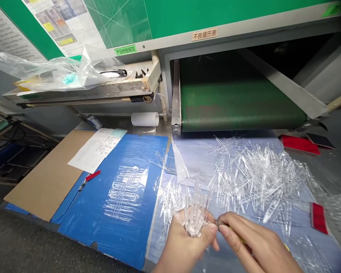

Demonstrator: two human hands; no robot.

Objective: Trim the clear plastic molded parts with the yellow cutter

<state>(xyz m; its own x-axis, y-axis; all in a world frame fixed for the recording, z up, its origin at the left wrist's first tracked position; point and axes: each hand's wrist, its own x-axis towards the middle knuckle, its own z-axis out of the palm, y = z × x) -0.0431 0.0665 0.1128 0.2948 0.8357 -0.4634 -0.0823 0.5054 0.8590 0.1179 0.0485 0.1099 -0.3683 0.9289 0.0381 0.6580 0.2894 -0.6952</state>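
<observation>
Left hand: fingers closed around a bundle of clear plastic pieces, lower centre of frame, long axis toward the top edge. Right hand: fingers pinched on a small tool, just right of the bundle.

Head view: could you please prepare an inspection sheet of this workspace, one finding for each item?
Surface: blue sheet at left, pale covering at right.
Workpieces: loose pile of clear plastic pieces; similar row on the blue sheet.
Clutter: brown cardboard, printed papers, white roll.
Hands: left hand holds a clear plastic bundle; right hand pinches a mostly hidden item.
Cables: nothing seen on the worktop.
Surroundings: green conveyor belt, shelf, green board.
</observation>
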